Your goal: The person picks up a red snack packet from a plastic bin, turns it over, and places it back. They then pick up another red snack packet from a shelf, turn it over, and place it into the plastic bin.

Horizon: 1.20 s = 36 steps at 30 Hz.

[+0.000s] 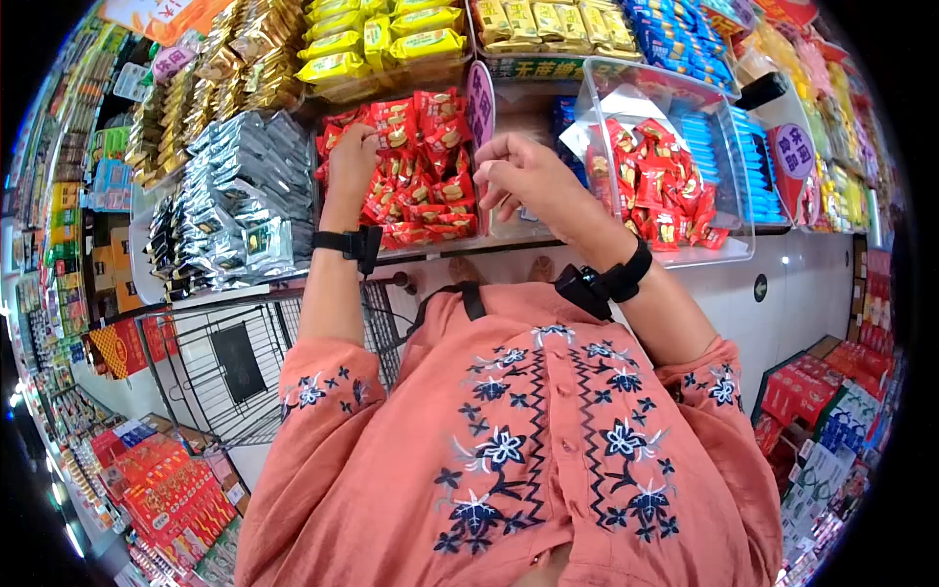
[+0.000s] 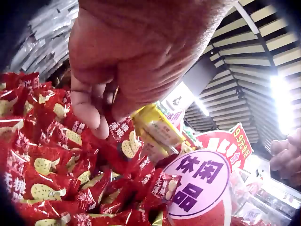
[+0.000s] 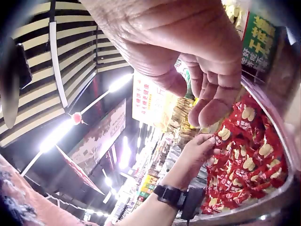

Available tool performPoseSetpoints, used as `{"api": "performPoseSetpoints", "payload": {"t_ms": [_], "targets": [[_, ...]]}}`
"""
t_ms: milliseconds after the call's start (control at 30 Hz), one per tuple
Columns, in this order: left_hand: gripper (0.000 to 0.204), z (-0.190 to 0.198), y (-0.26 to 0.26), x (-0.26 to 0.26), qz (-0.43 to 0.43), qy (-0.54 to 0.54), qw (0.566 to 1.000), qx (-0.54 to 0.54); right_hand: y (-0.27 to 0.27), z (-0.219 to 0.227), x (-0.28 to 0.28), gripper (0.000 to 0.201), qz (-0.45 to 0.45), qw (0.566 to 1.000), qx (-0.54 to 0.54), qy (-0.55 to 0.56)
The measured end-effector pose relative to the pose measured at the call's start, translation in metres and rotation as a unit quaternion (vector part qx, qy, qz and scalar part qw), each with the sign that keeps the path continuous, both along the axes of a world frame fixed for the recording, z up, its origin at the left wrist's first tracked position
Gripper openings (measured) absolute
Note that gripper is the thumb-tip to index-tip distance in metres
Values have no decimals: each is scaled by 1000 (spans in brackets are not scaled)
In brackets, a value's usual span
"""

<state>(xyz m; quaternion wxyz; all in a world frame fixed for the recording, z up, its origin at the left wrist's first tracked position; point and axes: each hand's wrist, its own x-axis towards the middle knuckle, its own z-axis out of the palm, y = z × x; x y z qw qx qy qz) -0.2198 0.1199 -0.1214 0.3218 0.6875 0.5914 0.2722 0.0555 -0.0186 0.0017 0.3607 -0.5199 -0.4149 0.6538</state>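
My left hand (image 1: 352, 161) reaches into the bin of red cracker packets (image 1: 421, 181). In the left wrist view its curled thumb and fingers pinch the top of one red cracker packet (image 2: 126, 141), at the surface of the heap. My right hand (image 1: 533, 181) hovers beside the purple round sign (image 1: 480, 106), between this bin and a clear box (image 1: 738, 220) of more red packets (image 1: 655, 191). Its fingers hang loosely bent, with nothing between thumb and fingers in the right wrist view (image 3: 207, 89).
Silver packets (image 1: 240, 186) fill the bin to the left. Yellow packets (image 1: 381, 39) and cream packets (image 1: 558, 24) lie behind, blue ones (image 1: 699, 147) at the right. A wire shopping cart (image 1: 235, 362) stands below the counter's left side.
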Motion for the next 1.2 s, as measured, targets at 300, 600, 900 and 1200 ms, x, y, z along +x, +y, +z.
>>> {"api": "performPoseSetpoints", "payload": {"t_ms": [300,600,900,1200], "targets": [[23,-51,29,10,-17,89,985,150,0,-7,-16,30,-10,1000,-25,0],[26,0,12,12,2,88,968,236,-7,34,19,31,-18,1000,20,8],[24,111,-69,112,-3,-256,966,-34,-4,91,178,25,-126,961,157,-192],[24,124,-110,183,-86,-319,939,-98,23,-16,250,37,95,918,41,-383]]}}
